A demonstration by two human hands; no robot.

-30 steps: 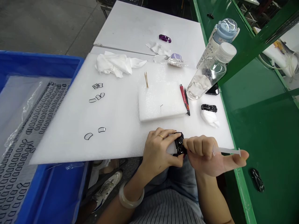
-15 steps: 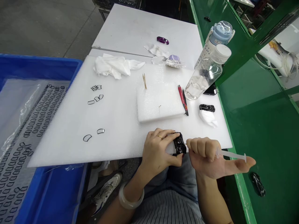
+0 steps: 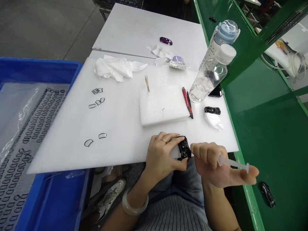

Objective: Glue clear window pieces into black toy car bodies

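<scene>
My left hand [image 3: 162,155] grips a glossy black toy car body [image 3: 184,148] at the table's near edge, fingers along its far end and thumb at its near end. Just right of it, my right hand [image 3: 213,163] is wrapped round a syringe; its clear plunger [image 3: 233,163] sticks out past the palm with the thumb at its end. Most of the barrel and the tip are hidden by my fingers, which sit close beside the car body. Another black car body [image 3: 212,110] lies by a folded white tissue [image 3: 214,122] to the right.
A white foam block [image 3: 163,107] sits mid-table, with toothpicks [image 3: 147,83] and red-handled tweezers [image 3: 187,102] beside it. Two bottles [image 3: 208,77] stand at right. Small window-like frames [image 3: 88,143] lie at left, near a blue bin [image 3: 57,199]. A green ledge [image 3: 281,154] borders the right.
My right thumb and the plunger end have shifted slightly left and down, and my right fingers sit a little closer to the car body. My left hand keeps its grip.
</scene>
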